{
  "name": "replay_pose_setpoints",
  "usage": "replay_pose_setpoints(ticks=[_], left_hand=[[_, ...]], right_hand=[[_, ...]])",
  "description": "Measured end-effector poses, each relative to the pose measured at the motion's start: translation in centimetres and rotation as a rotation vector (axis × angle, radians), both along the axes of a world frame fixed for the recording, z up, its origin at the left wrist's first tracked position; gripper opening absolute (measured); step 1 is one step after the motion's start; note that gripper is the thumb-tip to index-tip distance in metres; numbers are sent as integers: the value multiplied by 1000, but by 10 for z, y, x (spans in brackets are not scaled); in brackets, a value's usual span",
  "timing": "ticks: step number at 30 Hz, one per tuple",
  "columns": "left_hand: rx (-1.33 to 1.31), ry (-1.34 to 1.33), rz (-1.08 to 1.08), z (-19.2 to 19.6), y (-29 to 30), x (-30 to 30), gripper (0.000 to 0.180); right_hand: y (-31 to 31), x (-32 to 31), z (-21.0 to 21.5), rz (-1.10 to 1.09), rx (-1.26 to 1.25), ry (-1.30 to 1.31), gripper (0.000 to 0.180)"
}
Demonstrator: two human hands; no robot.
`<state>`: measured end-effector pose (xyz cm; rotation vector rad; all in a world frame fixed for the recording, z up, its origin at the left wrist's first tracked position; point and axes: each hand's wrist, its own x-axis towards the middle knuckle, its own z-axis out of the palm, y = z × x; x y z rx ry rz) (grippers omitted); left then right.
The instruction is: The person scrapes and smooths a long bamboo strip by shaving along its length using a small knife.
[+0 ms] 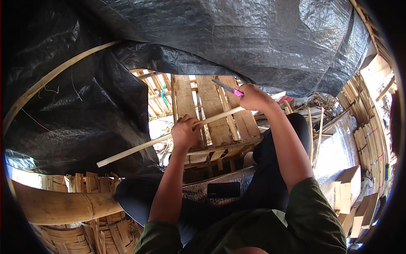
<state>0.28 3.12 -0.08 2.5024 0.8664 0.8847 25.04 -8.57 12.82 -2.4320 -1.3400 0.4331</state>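
My left hand (186,132) is closed around a long pale strip of bamboo (137,148), which slants across in front of me from lower left to upper right. In my right hand (256,98) is a knife (225,86) with a pink handle, its blade pointing up and left, away from me. The right hand is just above the strip's far part; whether its fingers also touch the strip is hidden. Under both hands lies a slatted wooden bench (214,127) made of rough planks.
Black plastic sheeting (262,38) hangs across the far side and left. A thick bamboo pole (63,207) lies at my left knee. Between my legs rests a black rectangular object (223,190). Cardboard boxes (347,190) and bundled bamboo strips (372,139) are at the right.
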Motion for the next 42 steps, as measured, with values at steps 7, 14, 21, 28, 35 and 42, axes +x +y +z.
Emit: replay_pose_setpoints(ticks=[7,14,21,28,35,42], left_hand=[[20,-20,-10,-3,1,-3,17],[12,35,0,0,-2,1,15],[23,-2,-22,0,-2,2,14],[-5,-64,51,0,1,6,14],[0,62,74,0,3,14,19],[-57,96,63,2,4,17,18]], right_hand=[[-2,-14,28,-32,-151,122,33],[-1,14,-15,-78,-16,63,36],[-7,49,-62,-224,53,86,27],[-17,87,-120,-286,413,129,26],[-14,104,-160,-331,425,36,23],[-9,101,-163,-346,412,14,13]])
